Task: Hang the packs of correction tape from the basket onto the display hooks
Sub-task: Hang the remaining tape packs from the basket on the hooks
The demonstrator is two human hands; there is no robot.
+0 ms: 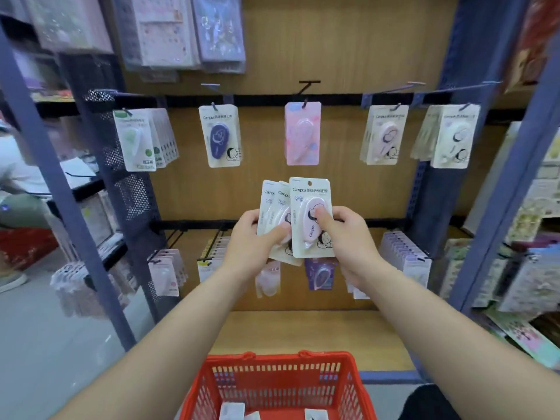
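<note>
Basket (272, 380) — red; more packs inside.
Fanned packs (270, 204) — your left hand (251, 241) grips them below the hooks (309, 82); likely light, stiff card.
Front pack (306, 192) — your right hand (345, 237) pinches its slick-looking blister (310, 230); better held by card edges, hang hole (309, 183) clear.

I see my left hand (253, 241) gripping a fan of cream packs (268, 204) before the middle of the wooden back panel (348, 189), thumb laid across their fronts. My right hand (345, 237) pinches the front pack (306, 192), thumb pressed on its pink blister.

Along the upper rail (263, 100) hang a green pack (135, 140) near the left edge, a dark blue pack (219, 137), a pink pack (302, 134) at the centre, and two cream groups (385, 136) toward the right edge. The lower rail (197, 224) carries more rows, partly hidden behind my hands.

The red basket (272, 359) sits below, with loose packs (231, 410) on its floor.
</note>
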